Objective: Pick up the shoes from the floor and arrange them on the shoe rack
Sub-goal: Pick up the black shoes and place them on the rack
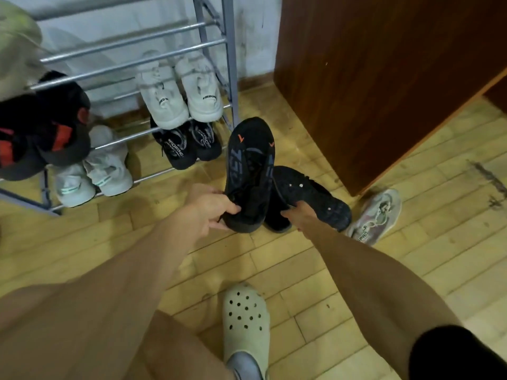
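My left hand (pixel 211 207) grips a black shoe (pixel 251 171) by its heel end, toe pointing away toward the rack, upper side showing grey lettering and orange marks. My right hand (pixel 299 213) holds a second black shoe (pixel 310 198) turned sole-up, just right of the first and low over the floor. A grey-pink sneaker (pixel 375 215) lies on the wooden floor to the right. The metal shoe rack (pixel 153 60) stands at the upper left with a white pair (pixel 181 91), a black pair (pixel 186 145) and a pale pair (pixel 96 174) on its tiers.
A brown wooden cabinet (pixel 384 78) stands at the right, close to the rack's right post. Dark and red fabric items (pixel 41 130) sit on the rack's left end. My foot in a pale clog (pixel 245 322) is on the floor in front.
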Action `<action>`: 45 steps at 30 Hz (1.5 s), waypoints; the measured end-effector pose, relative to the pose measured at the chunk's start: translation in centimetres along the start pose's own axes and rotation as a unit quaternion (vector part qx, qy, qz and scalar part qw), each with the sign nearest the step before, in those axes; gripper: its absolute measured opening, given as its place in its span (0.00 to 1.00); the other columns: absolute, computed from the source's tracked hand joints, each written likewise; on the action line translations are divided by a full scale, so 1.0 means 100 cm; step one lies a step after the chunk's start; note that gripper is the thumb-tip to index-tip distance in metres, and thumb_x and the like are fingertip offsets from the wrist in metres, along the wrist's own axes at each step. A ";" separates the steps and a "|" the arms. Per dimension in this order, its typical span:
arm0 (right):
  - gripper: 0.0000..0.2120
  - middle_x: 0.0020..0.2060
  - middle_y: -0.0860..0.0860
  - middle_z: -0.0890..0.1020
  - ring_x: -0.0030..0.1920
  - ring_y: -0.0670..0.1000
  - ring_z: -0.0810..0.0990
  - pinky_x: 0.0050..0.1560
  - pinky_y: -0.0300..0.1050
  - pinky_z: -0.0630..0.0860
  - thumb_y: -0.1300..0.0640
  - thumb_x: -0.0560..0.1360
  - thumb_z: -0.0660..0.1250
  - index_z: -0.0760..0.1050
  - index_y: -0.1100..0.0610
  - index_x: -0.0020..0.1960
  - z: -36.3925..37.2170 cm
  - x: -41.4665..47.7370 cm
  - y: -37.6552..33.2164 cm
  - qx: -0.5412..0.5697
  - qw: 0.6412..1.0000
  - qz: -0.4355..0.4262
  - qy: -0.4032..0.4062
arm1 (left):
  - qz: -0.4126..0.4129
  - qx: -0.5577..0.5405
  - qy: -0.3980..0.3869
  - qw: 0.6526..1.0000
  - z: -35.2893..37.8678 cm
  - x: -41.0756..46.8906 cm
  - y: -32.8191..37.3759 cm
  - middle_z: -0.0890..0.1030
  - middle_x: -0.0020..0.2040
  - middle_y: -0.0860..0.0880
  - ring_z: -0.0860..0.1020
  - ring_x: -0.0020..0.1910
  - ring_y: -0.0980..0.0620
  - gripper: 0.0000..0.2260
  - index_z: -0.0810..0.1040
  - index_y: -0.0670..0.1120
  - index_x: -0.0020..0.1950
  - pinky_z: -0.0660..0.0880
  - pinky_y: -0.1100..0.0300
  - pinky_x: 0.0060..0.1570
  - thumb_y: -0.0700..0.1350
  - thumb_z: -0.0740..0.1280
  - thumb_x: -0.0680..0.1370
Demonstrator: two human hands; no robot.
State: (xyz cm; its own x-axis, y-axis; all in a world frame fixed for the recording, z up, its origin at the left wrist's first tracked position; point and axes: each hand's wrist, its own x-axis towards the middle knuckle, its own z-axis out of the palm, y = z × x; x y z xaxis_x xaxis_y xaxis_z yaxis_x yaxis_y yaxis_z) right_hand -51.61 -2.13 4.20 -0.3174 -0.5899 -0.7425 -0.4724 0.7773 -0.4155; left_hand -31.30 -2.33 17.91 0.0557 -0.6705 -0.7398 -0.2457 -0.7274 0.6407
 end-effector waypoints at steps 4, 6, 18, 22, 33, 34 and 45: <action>0.34 0.68 0.61 0.71 0.67 0.62 0.72 0.64 0.53 0.72 0.52 0.75 0.69 0.58 0.62 0.74 0.020 0.015 0.000 -0.046 0.999 -0.006 0.016 | 0.002 0.030 0.007 1.000 -0.001 0.008 -0.005 0.82 0.50 0.40 0.81 0.49 0.40 0.17 0.78 0.37 0.56 0.79 0.56 0.28 0.29 0.73 0.68; 0.27 0.64 0.62 0.74 0.63 0.61 0.75 0.54 0.48 0.74 0.57 0.76 0.66 0.61 0.64 0.71 0.023 0.010 -0.001 -0.044 0.999 -0.010 0.031 | 0.000 0.039 0.005 0.999 -0.003 0.011 -0.005 0.82 0.47 0.40 0.81 0.44 0.42 0.15 0.79 0.37 0.52 0.79 0.55 0.26 0.28 0.72 0.68; 0.16 0.52 0.65 0.81 0.49 0.65 0.83 0.50 0.60 0.82 0.72 0.71 0.69 0.75 0.72 0.58 -0.034 -0.081 0.024 0.107 0.994 -0.017 -0.026 | 0.020 0.004 0.031 0.999 -0.017 -0.043 -0.022 0.81 0.53 0.39 0.79 0.54 0.40 0.10 0.77 0.41 0.42 0.80 0.47 0.37 0.28 0.71 0.68; 0.17 0.57 0.64 0.79 0.55 0.64 0.80 0.52 0.56 0.80 0.74 0.72 0.67 0.74 0.70 0.60 -0.070 -0.141 0.010 0.162 0.984 -0.066 -0.029 | 0.039 -0.027 0.028 0.998 -0.034 -0.082 -0.015 0.81 0.50 0.42 0.78 0.51 0.44 0.08 0.75 0.40 0.40 0.78 0.45 0.51 0.28 0.67 0.72; 0.18 0.57 0.61 0.80 0.47 0.58 0.83 0.42 0.49 0.84 0.74 0.73 0.66 0.76 0.66 0.61 -0.108 -0.238 -0.079 0.254 0.947 -0.194 -0.026 | 0.124 -0.099 0.079 0.984 -0.112 -0.139 0.037 0.79 0.61 0.39 0.80 0.52 0.40 0.09 0.76 0.35 0.53 0.78 0.44 0.50 0.29 0.67 0.74; 0.18 0.56 0.61 0.81 0.44 0.57 0.83 0.35 0.47 0.84 0.74 0.72 0.67 0.76 0.67 0.61 -0.106 -0.240 -0.090 0.263 0.942 -0.205 -0.025 | 0.132 -0.112 0.079 0.982 -0.118 -0.139 0.044 0.80 0.61 0.39 0.80 0.51 0.40 0.07 0.76 0.35 0.51 0.78 0.43 0.49 0.29 0.67 0.74; 0.15 0.52 0.63 0.81 0.41 0.60 0.83 0.32 0.54 0.83 0.74 0.72 0.67 0.74 0.71 0.58 -0.082 -0.189 -0.231 0.366 0.903 -0.221 -0.041 | 0.161 -0.174 0.096 0.967 -0.150 -0.053 0.127 0.77 0.64 0.40 0.78 0.61 0.40 0.19 0.70 0.34 0.67 0.78 0.44 0.51 0.31 0.65 0.76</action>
State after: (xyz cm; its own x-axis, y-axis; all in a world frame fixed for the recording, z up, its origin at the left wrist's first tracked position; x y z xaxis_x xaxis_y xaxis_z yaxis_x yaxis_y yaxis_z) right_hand -41.45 -10.73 32.13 -0.1551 -0.8833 -0.4423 0.1412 0.4233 -0.8949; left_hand -20.24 -10.16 33.05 0.2169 -0.8613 -0.4595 0.0588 -0.4583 0.8868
